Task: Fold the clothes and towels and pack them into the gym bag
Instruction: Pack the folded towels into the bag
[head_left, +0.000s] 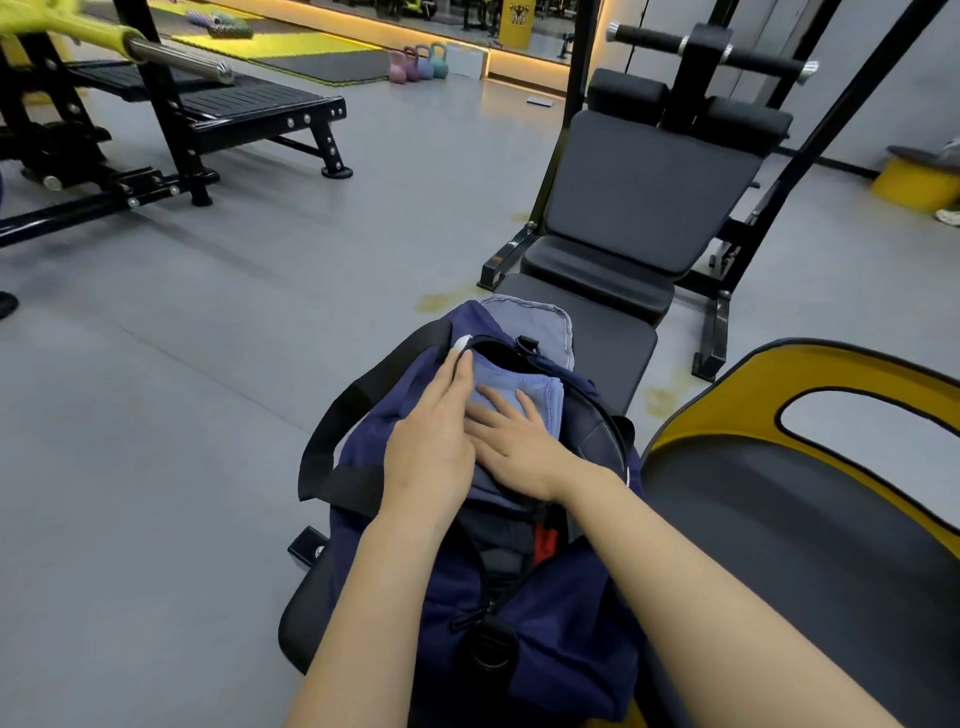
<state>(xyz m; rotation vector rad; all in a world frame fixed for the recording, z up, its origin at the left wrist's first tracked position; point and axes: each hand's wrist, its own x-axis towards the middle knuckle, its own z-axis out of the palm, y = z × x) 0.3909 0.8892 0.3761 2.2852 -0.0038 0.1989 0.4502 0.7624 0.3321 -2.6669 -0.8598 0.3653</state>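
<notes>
A navy gym bag (561, 618) lies on a black padded bench (608, 348) with its top zip open. A folded light blue towel (524, 384) sits in the opening. My right hand (514, 441) lies flat on the towel with straight fingers, pressing it down. My left hand (436, 436) rests with straight fingers on the bag's left edge beside the towel. A grey folded cloth (535, 317) lies on the bench just beyond the bag. The bag's black strap (353, 410) loops out to the left.
A black weight bench (644, 197) stands beyond the bag, with a yellow-and-black seat (810, 499) close on the right. A barbell rack and platform (171, 114) stand at the far left. Grey floor spreads out on the left, with kettlebells (418, 62) far off.
</notes>
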